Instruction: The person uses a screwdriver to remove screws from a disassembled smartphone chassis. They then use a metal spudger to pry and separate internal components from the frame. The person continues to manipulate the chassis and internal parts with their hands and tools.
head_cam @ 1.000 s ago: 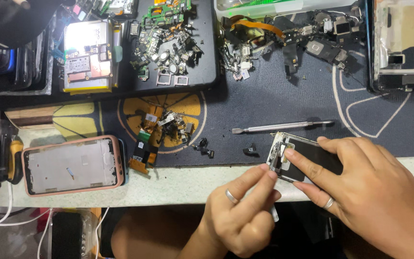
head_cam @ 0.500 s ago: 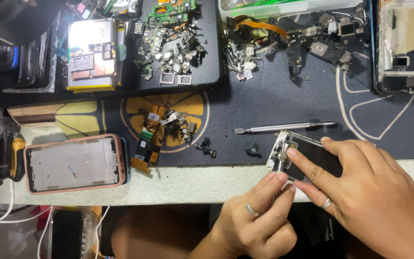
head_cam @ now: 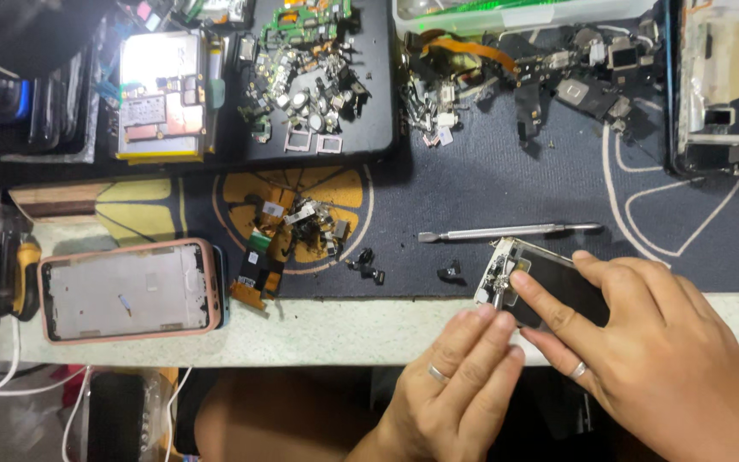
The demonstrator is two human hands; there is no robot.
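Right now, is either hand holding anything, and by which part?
The right hand pins a small dark phone assembly flat at the bench edge, fingers on its face. The left hand touches its lower left corner with its fingertips. Neither lifts it.

Left hand [head_cam: 459, 376] fingers moved up onto phone module [head_cam: 540, 282] edge
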